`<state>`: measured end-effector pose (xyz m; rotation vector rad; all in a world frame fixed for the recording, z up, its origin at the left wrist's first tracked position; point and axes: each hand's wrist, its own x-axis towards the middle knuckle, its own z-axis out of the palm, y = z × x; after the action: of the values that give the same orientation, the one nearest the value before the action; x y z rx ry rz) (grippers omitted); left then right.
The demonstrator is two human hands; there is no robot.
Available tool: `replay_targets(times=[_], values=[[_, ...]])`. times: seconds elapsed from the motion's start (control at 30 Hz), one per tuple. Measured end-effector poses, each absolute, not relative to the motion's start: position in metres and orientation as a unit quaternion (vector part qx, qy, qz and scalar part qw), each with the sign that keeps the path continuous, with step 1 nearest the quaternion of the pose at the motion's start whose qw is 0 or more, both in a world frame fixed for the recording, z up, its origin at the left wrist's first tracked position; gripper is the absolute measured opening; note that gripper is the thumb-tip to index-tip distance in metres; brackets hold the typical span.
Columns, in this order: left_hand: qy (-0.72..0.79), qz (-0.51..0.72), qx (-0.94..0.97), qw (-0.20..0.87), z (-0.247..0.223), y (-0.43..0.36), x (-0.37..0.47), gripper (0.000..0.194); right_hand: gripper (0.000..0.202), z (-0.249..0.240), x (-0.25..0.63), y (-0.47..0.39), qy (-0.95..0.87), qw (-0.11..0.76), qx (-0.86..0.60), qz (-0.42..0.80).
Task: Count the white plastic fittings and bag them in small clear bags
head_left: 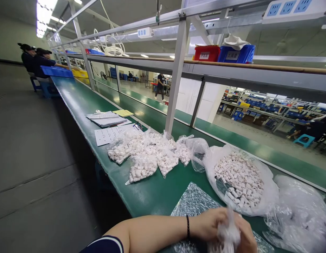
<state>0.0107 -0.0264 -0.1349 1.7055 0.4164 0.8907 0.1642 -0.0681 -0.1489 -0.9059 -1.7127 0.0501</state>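
Observation:
At the near edge of the bench, my left hand (211, 223) and my right hand (247, 233) are together around a clear plastic bag (229, 233). The gathered top of the bag stands up between my fingers; its lower part is cut off by the frame. Both hands are closed and slightly blurred. Beneath them lies a crinkled silvery sheet (191, 200). Just beyond, a large open plastic bag (211, 167) holds many small white tube-shaped pieces (239, 175). Several filled clear bags (143, 167) of the same pieces lie to the left.
A heap of clear plastic bags (302, 214) lies at the right. Papers (107, 135) and a clipboard rest further along the green bench (152, 196). A metal post (176, 77) rises behind, under a shelf with red (207, 53) and blue bins (235, 54). Co-workers (37, 61) sit far left.

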Motion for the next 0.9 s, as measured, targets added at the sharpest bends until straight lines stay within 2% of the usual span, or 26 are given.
replay_targets(times=[0.1, 0.2, 0.37, 0.57, 0.67, 0.7, 0.73, 0.83, 0.9], values=[[0.266, 0.516, 0.511, 0.634, -0.126, -0.016, 0.005, 0.044, 0.048, -0.141, 0.165, -0.069, -0.672, 0.596, -0.438, 0.041], [0.340, 0.594, 0.359, 0.635, -0.124, 0.004, -0.001, 0.055, 0.046, -0.136, 0.157, -0.067, -0.593, 0.615, -0.512, 0.081], [0.404, 0.686, 0.233, 0.559, -0.118, 0.040, -0.024, 0.046, 0.047, -0.140, 0.149, -0.063, -0.552, 0.621, -0.540, 0.131], [0.470, 0.756, 0.179, 0.418, -0.078, 0.076, -0.086, 0.025, 0.041, -0.151, 0.153, -0.058, -0.621, 0.602, -0.498, 0.055], [0.527, 0.766, 0.175, 0.324, -0.062, 0.095, -0.121, 0.030, 0.036, -0.152, 0.151, -0.057, -0.640, 0.593, -0.488, 0.032], [0.548, 0.762, 0.177, 0.295, -0.059, 0.101, -0.130, 0.036, 0.036, -0.152, 0.150, -0.056, -0.643, 0.590, -0.487, 0.030], [0.571, 0.755, 0.179, 0.269, -0.059, 0.105, -0.136, 0.050, 0.036, -0.152, 0.149, -0.055, -0.646, 0.588, -0.485, 0.029], [0.632, 0.721, 0.190, 0.211, -0.068, 0.105, -0.134, 0.101, 0.037, -0.152, 0.146, -0.054, -0.661, 0.575, -0.482, 0.023], [0.648, 0.700, 0.259, 0.153, -0.083, 0.094, -0.115, 0.110, 0.037, -0.153, 0.145, -0.054, -0.672, 0.562, -0.481, 0.022]])
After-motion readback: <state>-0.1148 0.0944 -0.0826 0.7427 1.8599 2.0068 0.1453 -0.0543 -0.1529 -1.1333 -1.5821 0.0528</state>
